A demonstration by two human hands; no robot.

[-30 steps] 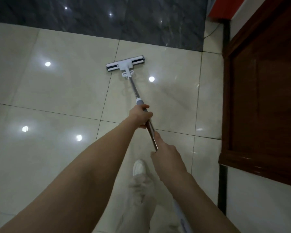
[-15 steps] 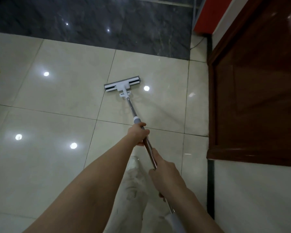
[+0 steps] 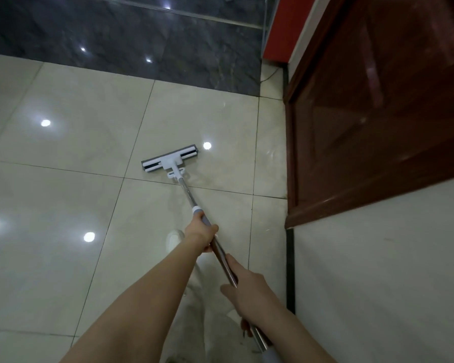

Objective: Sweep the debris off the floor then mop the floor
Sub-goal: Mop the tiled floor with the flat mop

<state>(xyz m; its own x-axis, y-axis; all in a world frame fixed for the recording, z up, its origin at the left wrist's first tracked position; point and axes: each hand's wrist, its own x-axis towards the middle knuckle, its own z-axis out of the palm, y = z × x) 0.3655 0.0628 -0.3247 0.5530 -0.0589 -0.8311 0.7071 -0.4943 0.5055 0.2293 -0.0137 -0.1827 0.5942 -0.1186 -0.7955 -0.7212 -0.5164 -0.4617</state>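
With left hand (image 3: 201, 235) and right hand (image 3: 249, 286) both gripping the mop (image 3: 170, 159), its head flat on the floor (image 3: 63, 179) near the wooden door (image 3: 378, 127), a wide sideways stroke could strike that door.

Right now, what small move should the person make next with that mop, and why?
Probably push the mop head forward toward the dark tiles: left hand and right hand both grip the handle, and the head lies flat with pale floor ahead.
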